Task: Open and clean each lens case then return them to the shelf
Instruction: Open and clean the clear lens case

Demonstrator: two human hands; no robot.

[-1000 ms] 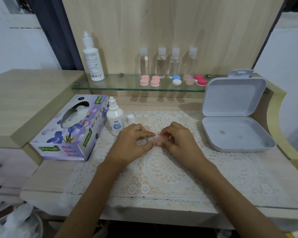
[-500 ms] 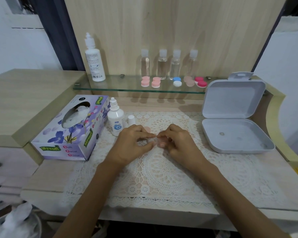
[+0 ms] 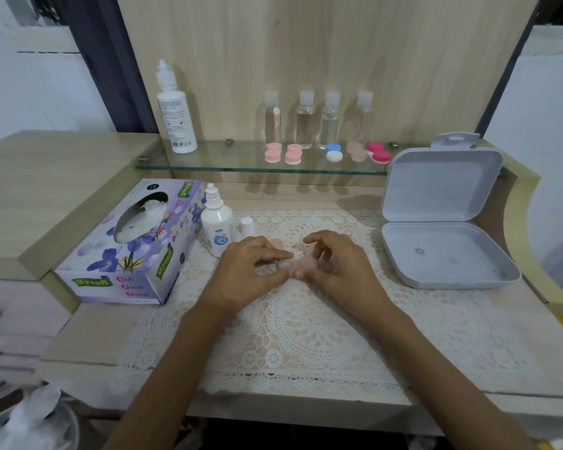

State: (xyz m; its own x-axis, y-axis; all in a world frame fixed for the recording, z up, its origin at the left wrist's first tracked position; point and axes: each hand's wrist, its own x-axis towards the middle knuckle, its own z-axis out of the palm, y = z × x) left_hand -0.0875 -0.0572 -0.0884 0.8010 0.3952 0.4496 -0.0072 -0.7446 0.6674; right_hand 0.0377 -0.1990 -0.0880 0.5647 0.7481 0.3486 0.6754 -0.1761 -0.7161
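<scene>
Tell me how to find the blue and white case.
Look at the glass shelf against the wooden wall. Little round cases sit in front of four clear bottles. The blue and white case is the only one not pink or red.

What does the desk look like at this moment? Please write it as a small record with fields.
left hand: pinches the pale pink lens case
right hand: holds the same case from the other side
pink cap: on the lace mat, just behind the left hand
glass shelf: five other cases, four clear bottles, tall white bottle
dropper bottle: upright beside the tissue box, white cap off
grey box: open, right of the mat
</scene>
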